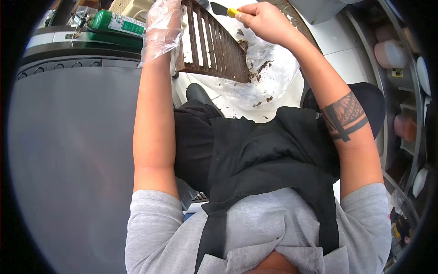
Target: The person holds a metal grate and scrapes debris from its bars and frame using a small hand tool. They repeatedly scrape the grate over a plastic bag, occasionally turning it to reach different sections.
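Note:
My left hand, in a clear plastic glove, is at the top of the view against the end of a rusty, slatted metal grate. It appears closed on the grate's edge, though its fingertips are hidden. The grate stands tilted, with its lower corner on a plastic sheet strewn with brown flakes. Bare, my right hand grips a scraper by its yellow handle. Its dark blade points left, close to the grate's far edge and seemingly apart from it.
On the left is a large dark grey surface, with a green canister behind it. A shelf rack with containers runs along the right. My black apron and knees are below the sheet; white floor tiles show beyond.

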A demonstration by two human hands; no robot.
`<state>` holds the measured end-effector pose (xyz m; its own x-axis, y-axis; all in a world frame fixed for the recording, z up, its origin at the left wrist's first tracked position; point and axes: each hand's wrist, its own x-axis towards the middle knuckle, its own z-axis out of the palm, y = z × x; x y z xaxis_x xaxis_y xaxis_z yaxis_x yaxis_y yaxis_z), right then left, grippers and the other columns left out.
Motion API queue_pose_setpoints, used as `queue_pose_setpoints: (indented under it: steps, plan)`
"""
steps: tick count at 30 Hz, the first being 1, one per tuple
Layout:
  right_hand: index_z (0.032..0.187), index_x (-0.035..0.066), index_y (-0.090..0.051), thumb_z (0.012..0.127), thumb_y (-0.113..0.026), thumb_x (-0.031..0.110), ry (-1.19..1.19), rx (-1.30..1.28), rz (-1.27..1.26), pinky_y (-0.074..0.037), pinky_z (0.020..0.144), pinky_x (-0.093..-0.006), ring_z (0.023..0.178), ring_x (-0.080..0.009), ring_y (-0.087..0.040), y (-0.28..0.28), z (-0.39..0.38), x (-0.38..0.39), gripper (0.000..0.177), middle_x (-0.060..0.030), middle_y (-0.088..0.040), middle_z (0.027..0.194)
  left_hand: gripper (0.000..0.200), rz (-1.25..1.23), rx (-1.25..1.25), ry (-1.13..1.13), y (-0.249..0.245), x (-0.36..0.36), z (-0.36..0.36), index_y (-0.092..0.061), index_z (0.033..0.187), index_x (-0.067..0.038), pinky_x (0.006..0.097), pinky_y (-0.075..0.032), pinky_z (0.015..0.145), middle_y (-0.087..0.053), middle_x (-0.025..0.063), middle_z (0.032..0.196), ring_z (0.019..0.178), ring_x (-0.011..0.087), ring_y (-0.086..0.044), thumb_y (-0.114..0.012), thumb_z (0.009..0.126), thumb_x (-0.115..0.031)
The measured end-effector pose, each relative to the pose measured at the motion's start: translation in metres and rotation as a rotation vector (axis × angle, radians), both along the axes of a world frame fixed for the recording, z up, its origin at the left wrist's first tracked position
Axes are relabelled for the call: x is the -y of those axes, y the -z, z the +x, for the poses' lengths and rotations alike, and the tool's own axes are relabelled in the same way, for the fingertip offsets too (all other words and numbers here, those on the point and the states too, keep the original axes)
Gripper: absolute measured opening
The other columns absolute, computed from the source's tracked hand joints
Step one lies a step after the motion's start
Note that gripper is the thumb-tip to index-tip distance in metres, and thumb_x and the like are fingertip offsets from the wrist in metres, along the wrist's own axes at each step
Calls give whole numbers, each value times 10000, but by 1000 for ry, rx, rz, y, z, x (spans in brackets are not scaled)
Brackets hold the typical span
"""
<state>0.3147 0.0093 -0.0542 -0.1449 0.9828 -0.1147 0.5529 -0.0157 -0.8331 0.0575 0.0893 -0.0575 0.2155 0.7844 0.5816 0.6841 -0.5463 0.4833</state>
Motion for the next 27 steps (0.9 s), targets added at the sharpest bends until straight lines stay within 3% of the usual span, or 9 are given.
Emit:
queue_pose_setpoints:
  steps: [1,5,7,13,19,20,23,25,27]
  plan:
    - [1040,19,-751,967,-624,355,-5,0,-2,-545,744,-469,774,-398,-714,1,-4,0,366,-208,-733,802,331,-464,552,26,-10,11,13,-634,1280,-29,310,-511,908,-692,75,1180,988,175,-653,-626,1015,-227]
    - [1096,2,-754,953,-660,345,46,-41,-117,-499,658,-377,649,-190,-613,41,-1,-4,384,-109,-683,749,428,-811,900,345,-13,15,5,-592,1305,-20,285,-555,724,-638,71,970,855,180,-671,-678,886,-14]
    - [1131,27,-756,905,-670,367,-25,179,-11,-553,862,-429,901,-353,-729,49,1,2,418,-219,-749,950,419,-713,776,175,-20,22,-5,-606,1152,-15,268,-525,599,-619,65,862,684,174,-639,-620,739,52]
    - [1133,15,-754,880,-692,309,-146,327,-104,-550,795,-418,820,-322,-718,65,23,25,393,-212,-744,903,220,-881,957,-181,-46,64,7,-620,920,-46,270,-393,483,-540,22,695,548,146,-516,-581,708,-3]
    - [1168,70,-759,933,-690,206,-155,160,-368,-418,491,-286,585,-76,-573,77,23,46,280,-9,-647,729,99,-568,456,-160,-32,61,-18,-634,757,-35,295,-417,490,-544,41,624,522,159,-552,-589,698,30]
    - [1180,60,-757,931,-687,217,-211,218,-274,-486,565,-318,625,-116,-610,87,22,47,302,-36,-683,755,114,-236,-360,-8,-8,39,-58,-658,722,-39,316,-439,507,-573,69,624,550,183,-597,-624,681,61]
    - [1089,17,-766,889,-670,225,-219,264,-210,-552,763,-414,765,-281,-709,99,13,54,304,-175,-731,817,132,-554,-62,-231,-36,65,-26,-659,676,-52,333,-465,535,-607,87,632,568,202,-622,-667,657,78]
    - [1118,30,-767,878,-657,211,-214,247,-251,-558,813,-417,838,-315,-731,112,11,59,320,-198,-752,890,114,49,-432,58,-30,59,-38,-660,691,-39,320,-462,532,-611,77,637,575,189,-622,-662,710,74]
    - [1202,47,-753,912,-704,218,-236,173,-211,-545,761,-344,790,-183,-685,124,8,66,339,-103,-756,876,146,-632,471,-174,-29,52,-30,-686,846,-6,285,-420,493,-576,53,631,538,151,-568,-614,738,59]
